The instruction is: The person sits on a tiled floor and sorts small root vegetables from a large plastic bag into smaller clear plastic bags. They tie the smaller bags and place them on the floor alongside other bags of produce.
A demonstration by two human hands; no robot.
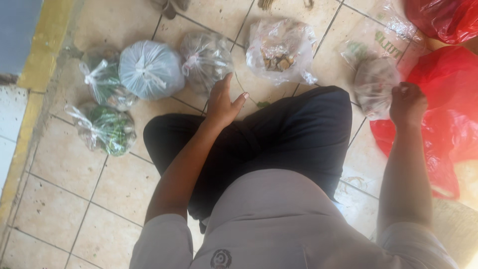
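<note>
A: Left hand (222, 102) — open, fingers spread, hovering right by the grey tied bag (205, 60) on the tiled floor (64, 164).

B: And the right hand (407, 103)?

A: Fist closed on a clear bag (374, 84), beside the red plastic bag (443, 119). Hands well apart.

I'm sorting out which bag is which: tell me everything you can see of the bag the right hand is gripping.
The bag is clear thin plastic, rounded and bulging with greyish-brown contents too blurred to identify. It sits on the tiled floor beside the person's knee. The right hand is closed on its right side. A flat clear plastic bag with green print lies just behind it, and a red plastic bag lies against it on the right.
</note>
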